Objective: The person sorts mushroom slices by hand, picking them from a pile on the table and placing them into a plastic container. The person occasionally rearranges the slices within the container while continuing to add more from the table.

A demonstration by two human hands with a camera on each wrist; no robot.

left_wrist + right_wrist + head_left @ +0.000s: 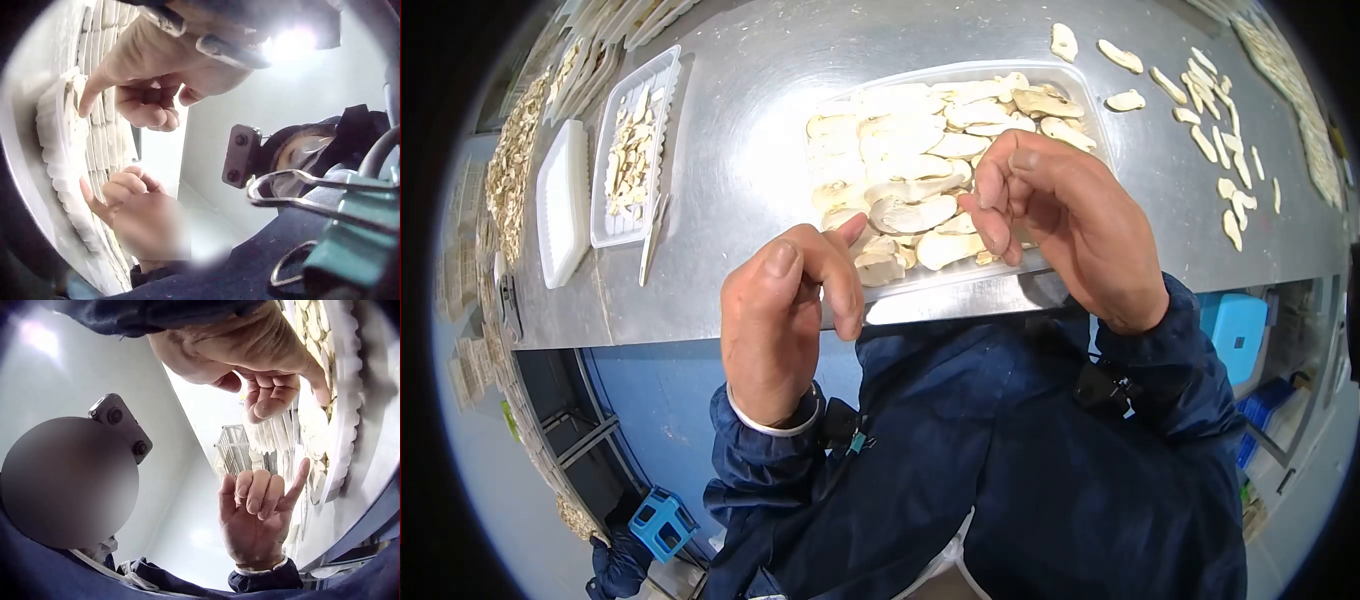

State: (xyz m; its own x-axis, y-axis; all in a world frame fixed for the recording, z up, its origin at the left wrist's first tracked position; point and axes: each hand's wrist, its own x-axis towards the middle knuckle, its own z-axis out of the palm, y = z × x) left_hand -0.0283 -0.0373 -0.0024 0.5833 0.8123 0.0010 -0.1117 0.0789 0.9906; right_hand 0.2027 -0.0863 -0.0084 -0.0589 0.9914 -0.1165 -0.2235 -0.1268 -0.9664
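A clear plastic tray [1100,130], filled with overlapping rows of pale mushroom slices [915,212], lies at the table's front edge. At its front left corner is my left hand [775,310], fingers loosely bent, nothing held. My right hand [1090,220] is over the tray's right front part, thumb and fingers bent, also holding nothing. In the right wrist view, the little finger [320,387] of the right hand reaches down to the slices at the tray's rim. The left wrist view shows the left hand [162,69] with one finger stretched toward the slices.
Loose mushroom slices [1200,95] lie scattered at the table's right. On the left stand a tray [600,225] of small pieces, a white tray [565,200] and a knife [650,245]. More slices are heaped along the far left. A blue stool [662,525] is below.
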